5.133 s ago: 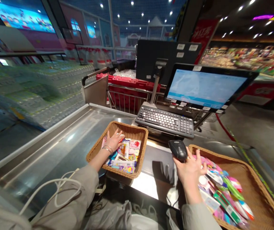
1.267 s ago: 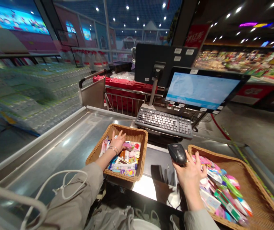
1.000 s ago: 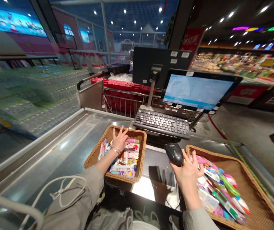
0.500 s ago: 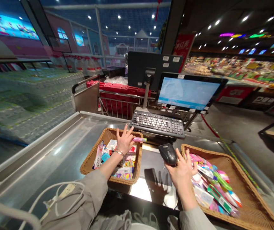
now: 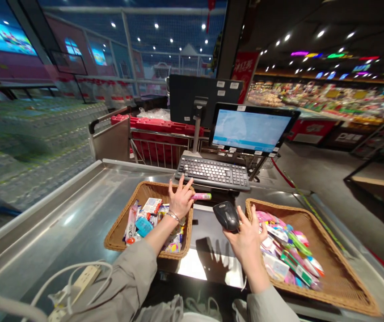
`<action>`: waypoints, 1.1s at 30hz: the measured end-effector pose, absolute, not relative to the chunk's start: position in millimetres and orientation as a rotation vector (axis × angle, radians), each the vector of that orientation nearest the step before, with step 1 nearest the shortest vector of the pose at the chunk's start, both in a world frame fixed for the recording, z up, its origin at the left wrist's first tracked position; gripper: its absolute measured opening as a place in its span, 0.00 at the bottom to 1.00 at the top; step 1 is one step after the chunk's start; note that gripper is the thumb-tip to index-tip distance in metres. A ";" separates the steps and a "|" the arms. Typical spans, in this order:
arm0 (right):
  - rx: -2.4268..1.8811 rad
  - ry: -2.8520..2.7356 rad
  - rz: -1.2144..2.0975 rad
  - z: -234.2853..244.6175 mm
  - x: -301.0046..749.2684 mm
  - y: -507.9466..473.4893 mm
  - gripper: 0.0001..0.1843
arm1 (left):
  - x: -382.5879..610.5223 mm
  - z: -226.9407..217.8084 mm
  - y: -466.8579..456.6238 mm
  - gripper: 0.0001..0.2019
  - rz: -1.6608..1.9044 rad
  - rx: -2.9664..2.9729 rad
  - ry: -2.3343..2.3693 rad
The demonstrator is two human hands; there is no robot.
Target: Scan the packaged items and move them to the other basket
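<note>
My left hand (image 5: 180,200) is raised above the right rim of a wicker basket (image 5: 121,223) of small colourful packets. It pinches a slim pink tube (image 5: 201,196) that points right, with its other fingers spread. My right hand (image 5: 245,235) holds a black barcode scanner (image 5: 225,215) between the two baskets, its free fingers fanned out. The tube's tip lies just above and left of the scanner. A second, larger wicker basket (image 5: 339,273) on the right holds several bright packets (image 5: 289,255).
A black keyboard (image 5: 213,172) and a lit screen (image 5: 249,130) stand behind the baskets on the steel checkout counter (image 5: 78,214). A trolley with red crates (image 5: 158,125) is farther back. A white power strip and cable (image 5: 81,277) lie at the near left.
My left hand has lifted out of the left basket with the pink tube and carried it right, toward the scanner. The scanner hand has barely moved. The view has swung slightly right.
</note>
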State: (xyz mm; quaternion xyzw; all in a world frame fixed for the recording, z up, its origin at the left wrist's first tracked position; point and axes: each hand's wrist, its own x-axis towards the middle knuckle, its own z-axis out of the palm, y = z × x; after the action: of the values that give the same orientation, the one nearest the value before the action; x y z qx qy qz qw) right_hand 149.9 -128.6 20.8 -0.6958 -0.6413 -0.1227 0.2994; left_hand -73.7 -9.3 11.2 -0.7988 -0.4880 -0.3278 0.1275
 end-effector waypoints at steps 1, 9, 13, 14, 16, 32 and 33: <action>-1.849 -1.706 -0.324 20.7 150.2 -129.0 0.12 | -71.8 11.1 -9.5 0.01 -0.960 -2.326 -1.412; -1.874 -1.716 -0.318 25.3 149.8 -133.6 0.13 | -61.4 8.6 -9.5 0.02 -0.944 -2.367 -1.407; -1.864 -1.709 -0.316 25.2 150.8 -134.8 0.13 | -55.9 9.3 -8.5 0.03 -0.953 -2.383 -1.395; -1.859 -1.706 -0.312 24.6 151.4 -134.9 0.12 | -54.5 9.6 -8.2 0.03 -0.962 -2.384 -1.387; -1.854 -1.701 -0.304 23.1 153.1 -134.9 0.11 | -52.0 10.2 -7.6 0.02 -0.982 -2.385 -1.364; -1.837 -1.712 -0.337 19.5 164.1 -136.5 0.10 | -38.7 8.7 -3.6 0.02 -0.965 -2.397 -1.332; -1.838 -1.711 -0.343 19.4 165.6 -136.8 0.10 | -37.5 9.1 -3.7 0.02 -0.967 -2.397 -1.327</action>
State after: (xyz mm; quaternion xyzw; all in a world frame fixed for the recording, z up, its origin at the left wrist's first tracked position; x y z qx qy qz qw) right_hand 165.6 -136.8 19.4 -0.6919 -0.6442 -0.1293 0.2991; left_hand -37.5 -3.7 9.1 -0.8192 -0.4536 -0.3305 0.1177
